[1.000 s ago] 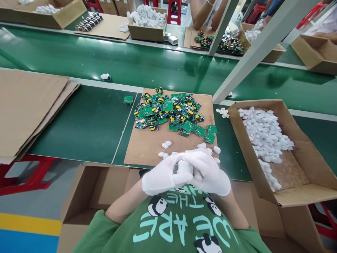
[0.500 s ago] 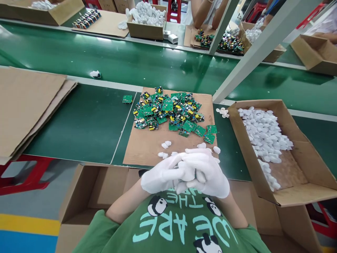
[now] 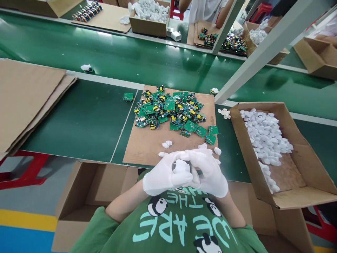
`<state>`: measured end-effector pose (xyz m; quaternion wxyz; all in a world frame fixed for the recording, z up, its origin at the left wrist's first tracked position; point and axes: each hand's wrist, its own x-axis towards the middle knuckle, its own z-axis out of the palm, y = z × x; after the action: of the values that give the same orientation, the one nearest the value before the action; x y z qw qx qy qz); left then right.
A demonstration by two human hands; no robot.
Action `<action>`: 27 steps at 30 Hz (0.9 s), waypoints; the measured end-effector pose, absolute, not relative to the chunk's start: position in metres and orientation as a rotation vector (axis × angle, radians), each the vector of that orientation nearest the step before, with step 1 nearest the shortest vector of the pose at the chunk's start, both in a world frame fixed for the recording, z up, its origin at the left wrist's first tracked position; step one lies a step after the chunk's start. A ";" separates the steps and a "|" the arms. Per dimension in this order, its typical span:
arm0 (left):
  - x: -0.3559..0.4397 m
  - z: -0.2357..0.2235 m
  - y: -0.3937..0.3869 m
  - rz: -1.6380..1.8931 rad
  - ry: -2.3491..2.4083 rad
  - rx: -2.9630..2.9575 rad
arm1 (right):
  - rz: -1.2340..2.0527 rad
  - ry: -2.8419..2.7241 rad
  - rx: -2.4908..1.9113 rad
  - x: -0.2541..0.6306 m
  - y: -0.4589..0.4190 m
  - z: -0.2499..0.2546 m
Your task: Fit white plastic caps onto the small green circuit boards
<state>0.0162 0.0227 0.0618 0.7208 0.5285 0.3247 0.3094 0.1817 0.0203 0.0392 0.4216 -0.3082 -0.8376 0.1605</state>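
Both of my hands wear white gloves and meet in front of my chest, at the near edge of a cardboard sheet (image 3: 147, 151). My left hand (image 3: 163, 175) is curled round a small white piece (image 3: 181, 166), perhaps a plastic cover. The fingers of my right hand (image 3: 210, 174) close in from the other side on the same piece; glove fingers hide part of it. Just beyond the hands lie a few loose white pieces (image 3: 167, 144). Farther up the sheet is a heap of green circuit boards (image 3: 170, 104) with yellow and black components.
An open carton (image 3: 292, 175) of white pieces stands at right. Stacked cardboard (image 3: 28, 95) lies left; a lone board (image 3: 128, 96) sits between. A slanted metal post (image 3: 242, 66) rises beside the green conveyor (image 3: 118, 52). Across it, a person (image 3: 205, 14) sits near more boards.
My fingers have rearranged round the white piece, opening a gap that shows more of it. On the conveyor, one board with white on it shifted left; another now appears by the post.
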 end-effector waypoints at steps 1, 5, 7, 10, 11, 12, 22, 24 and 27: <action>0.015 0.064 0.023 0.671 0.746 1.200 | 0.378 -2.164 -0.744 0.182 0.021 0.041; 0.009 0.066 0.023 0.592 0.840 1.295 | 0.441 -2.280 -0.742 0.185 0.024 0.045; 0.005 0.066 0.024 0.539 0.803 1.357 | 0.450 -2.295 -0.748 0.187 0.023 0.045; 0.000 0.067 0.026 0.508 0.602 1.375 | 0.451 -2.331 -0.699 0.189 0.023 0.045; -0.002 0.067 0.027 0.509 0.566 1.350 | 0.458 -2.329 -0.664 0.190 0.024 0.045; -0.003 0.068 0.027 0.504 0.553 1.324 | 0.463 -2.324 -0.632 0.191 0.024 0.045; -0.002 0.057 0.021 0.557 0.457 1.134 | 0.350 -2.146 -0.607 0.184 0.021 0.048; 0.002 0.052 0.017 0.602 0.425 0.961 | 0.345 -2.113 -0.627 0.182 0.018 0.048; 0.008 0.048 0.010 0.668 0.405 0.773 | 0.280 -2.080 -0.617 0.180 0.016 0.049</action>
<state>0.0077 0.0102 0.0477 0.8527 0.3675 0.1926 0.3176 0.1804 0.0164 0.0489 0.4593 -0.2504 -0.8446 0.1138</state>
